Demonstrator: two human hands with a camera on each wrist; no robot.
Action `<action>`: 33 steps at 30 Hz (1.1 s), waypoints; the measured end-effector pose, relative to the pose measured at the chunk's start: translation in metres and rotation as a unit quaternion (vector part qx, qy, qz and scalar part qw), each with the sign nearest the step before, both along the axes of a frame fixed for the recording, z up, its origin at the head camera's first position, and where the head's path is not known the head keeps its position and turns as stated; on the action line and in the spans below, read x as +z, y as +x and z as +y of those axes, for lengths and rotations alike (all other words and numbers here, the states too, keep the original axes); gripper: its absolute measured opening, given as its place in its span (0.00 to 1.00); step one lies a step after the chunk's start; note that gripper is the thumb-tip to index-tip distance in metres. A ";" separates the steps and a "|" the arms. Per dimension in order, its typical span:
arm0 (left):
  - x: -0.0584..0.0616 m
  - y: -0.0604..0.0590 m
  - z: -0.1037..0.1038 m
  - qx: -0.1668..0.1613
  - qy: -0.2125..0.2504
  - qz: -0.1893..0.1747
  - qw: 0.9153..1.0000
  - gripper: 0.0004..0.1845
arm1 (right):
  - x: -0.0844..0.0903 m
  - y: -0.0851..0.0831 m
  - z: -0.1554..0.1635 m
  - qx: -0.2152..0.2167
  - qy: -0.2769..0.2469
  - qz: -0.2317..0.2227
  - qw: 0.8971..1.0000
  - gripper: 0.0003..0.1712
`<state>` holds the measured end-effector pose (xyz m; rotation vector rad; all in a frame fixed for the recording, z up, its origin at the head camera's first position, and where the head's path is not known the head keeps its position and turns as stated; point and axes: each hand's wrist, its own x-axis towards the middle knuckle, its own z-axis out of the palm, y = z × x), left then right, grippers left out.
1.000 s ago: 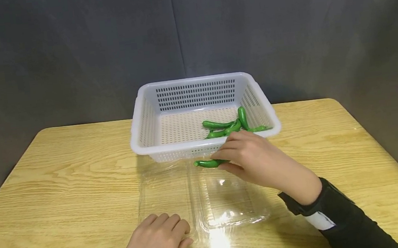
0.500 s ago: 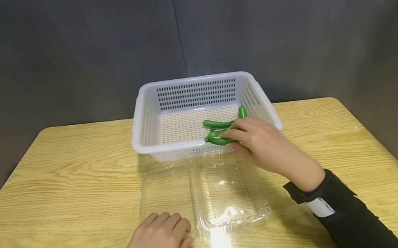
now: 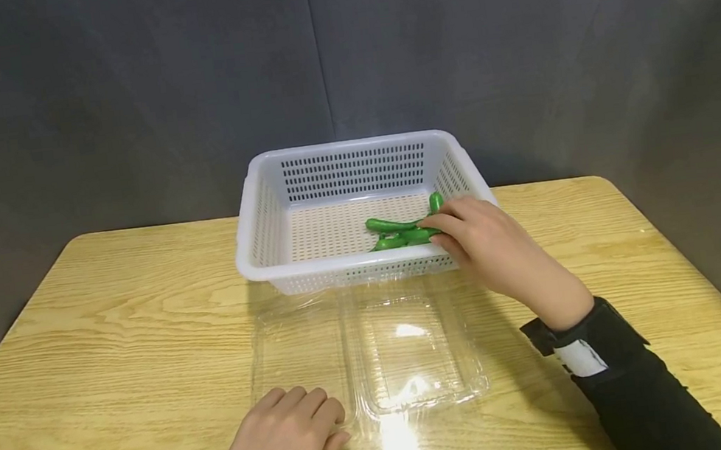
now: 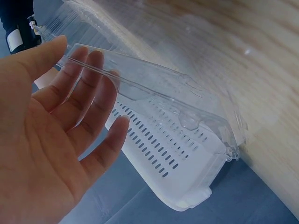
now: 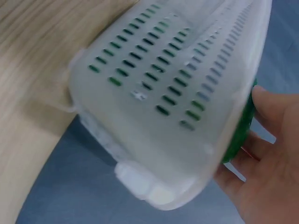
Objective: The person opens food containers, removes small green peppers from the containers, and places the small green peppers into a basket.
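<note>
- Since the earlier frames, the right hand [image 3: 478, 237] had carried a green pepper [image 3: 416, 235] from above the clear tray [image 3: 414, 345] over the basket's near rim and into the basket [image 3: 352, 152].
- That hand now reached into the basket's near right corner, its fingers curled round the pepper among the other peppers [image 3: 390, 225] lying there; whether the pepper already touched the basket floor could not be told.
- Through the basket wall the right wrist view showed only a strip of green beside the palm [image 5: 266, 154].
- At the table's near edge, the left hand [image 3: 285, 441] had not moved: it lay flat, fingers relaxed and holding nothing, fingertips touching the near left corner of the tray.
- From the left wrist view the open fingers [image 4: 70, 93] sat just beside the tray's thin rim [image 4: 154, 84].
- Both halves of the tray lay open on the table [image 3: 78, 324] just in front of the basket, with nothing in them.
- Judging by looks, the pepper was light, smooth and a little glossy, likely stiff plastic, so it could slip from a loose pinch.
- A hold across its thicker middle looked steadier than one on the thin stem end.
</note>
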<state>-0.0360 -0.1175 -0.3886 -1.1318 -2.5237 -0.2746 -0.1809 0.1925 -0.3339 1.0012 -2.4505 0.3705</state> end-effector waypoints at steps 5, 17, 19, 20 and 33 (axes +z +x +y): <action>-0.002 -0.001 0.001 0.000 0.002 0.001 1.000 0.08 | -0.006 -0.005 0.007 -0.025 0.006 -0.019 0.999 0.13; 0.000 0.001 0.000 0.006 -0.006 -0.009 1.000 0.08 | -0.008 -0.009 0.016 -0.052 0.006 -0.033 0.998 0.13; 0.001 0.001 -0.001 0.010 -0.007 -0.012 1.000 0.09 | -0.008 -0.010 0.015 -0.052 0.009 -0.034 0.998 0.13; 0.001 0.001 -0.001 0.010 -0.007 -0.011 1.000 0.09 | -0.009 -0.011 0.014 -0.053 0.009 -0.036 0.998 0.13; 0.001 0.001 0.000 0.004 -0.002 0.002 1.000 0.09 | -0.009 -0.011 0.015 -0.046 -0.003 -0.029 0.999 0.12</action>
